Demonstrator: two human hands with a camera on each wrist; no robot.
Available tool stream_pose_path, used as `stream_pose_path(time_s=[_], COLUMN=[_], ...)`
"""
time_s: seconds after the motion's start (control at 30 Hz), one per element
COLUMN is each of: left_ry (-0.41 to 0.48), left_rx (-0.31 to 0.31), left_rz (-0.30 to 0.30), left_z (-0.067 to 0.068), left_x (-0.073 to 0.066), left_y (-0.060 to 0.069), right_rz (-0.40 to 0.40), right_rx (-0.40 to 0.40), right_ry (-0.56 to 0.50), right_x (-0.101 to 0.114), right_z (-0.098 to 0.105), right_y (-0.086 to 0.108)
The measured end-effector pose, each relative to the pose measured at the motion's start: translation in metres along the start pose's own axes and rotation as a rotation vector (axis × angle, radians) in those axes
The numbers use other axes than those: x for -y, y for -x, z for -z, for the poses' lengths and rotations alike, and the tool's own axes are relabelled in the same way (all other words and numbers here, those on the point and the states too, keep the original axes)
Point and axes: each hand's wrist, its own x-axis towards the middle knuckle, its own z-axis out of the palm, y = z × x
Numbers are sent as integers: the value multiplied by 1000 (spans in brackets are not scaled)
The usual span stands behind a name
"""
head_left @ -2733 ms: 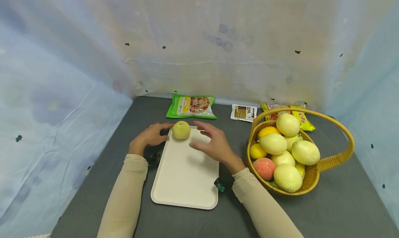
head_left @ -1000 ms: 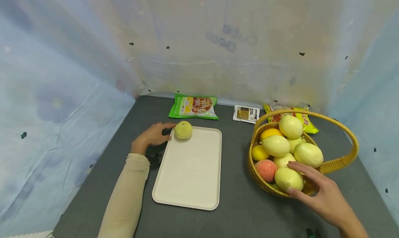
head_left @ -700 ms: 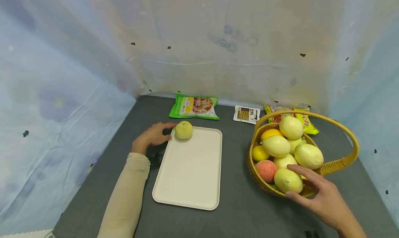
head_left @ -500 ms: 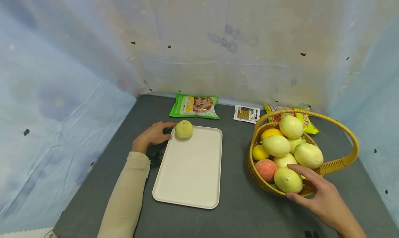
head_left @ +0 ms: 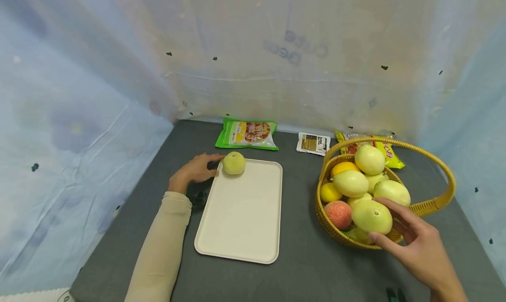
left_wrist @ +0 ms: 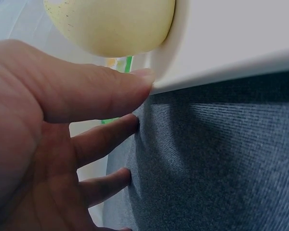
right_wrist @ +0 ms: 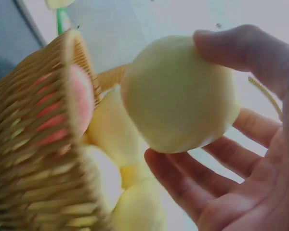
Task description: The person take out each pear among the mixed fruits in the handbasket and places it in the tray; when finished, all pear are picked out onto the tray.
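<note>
Fruit sits on the tray beside spread left fingers, right fingers pinch another fruit, and others remain in the basket beneath.

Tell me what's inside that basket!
The basket holds a red fruit, a yellow fruit, an orange fruit and several pale green fruits. The right hand grips another, the held fruit, at the near side. I can't tell what's covered underneath them.
</note>
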Motion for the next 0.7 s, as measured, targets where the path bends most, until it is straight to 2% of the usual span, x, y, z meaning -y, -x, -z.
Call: stream_pose_path(time_s=[0.17,0.37,0.53,0.7], left_ry=[-4,-3,2,0], left_rx=[0,7,4,9], left_rz=[-3,2,1,-1], left_z=[0,-1,0,1], left_x=[0,2,1,-1], left_y=[0,0,0,0], right_rz=[71,88,141,169], right_rx=[3,33,65,92], right_ry=[-91,-183,-321,-377], right_x=[13,26,35,46], right_z=[1,-4,-19,-39], right_y=[-14,-33,-53,-73])
